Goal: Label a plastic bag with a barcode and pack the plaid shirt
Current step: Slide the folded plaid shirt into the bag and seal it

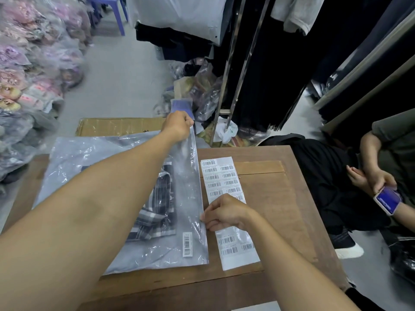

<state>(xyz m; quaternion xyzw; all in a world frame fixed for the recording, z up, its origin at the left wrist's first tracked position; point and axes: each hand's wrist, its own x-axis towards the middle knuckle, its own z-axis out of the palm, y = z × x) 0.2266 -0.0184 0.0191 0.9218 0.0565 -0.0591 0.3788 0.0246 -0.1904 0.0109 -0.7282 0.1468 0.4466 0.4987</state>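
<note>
1. Plastic bag (125, 158) lies flat on table (280, 212), plaid shirt (155, 212) inside, barcode label (187, 244) on near corner.
2. Left hand (178, 126) pinches the far end of the seal edge; right hand (224, 213) pins the near end, fingers curled.
3. Likely sealing: keep the edge taut, press along it evenly, clear of the barcode sheet (226, 182).

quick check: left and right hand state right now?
Left hand: closed, pinching the far end of the plastic bag zip edge.
Right hand: closed, pinching the same edge nearer the body, over the barcode sheet.
</note>
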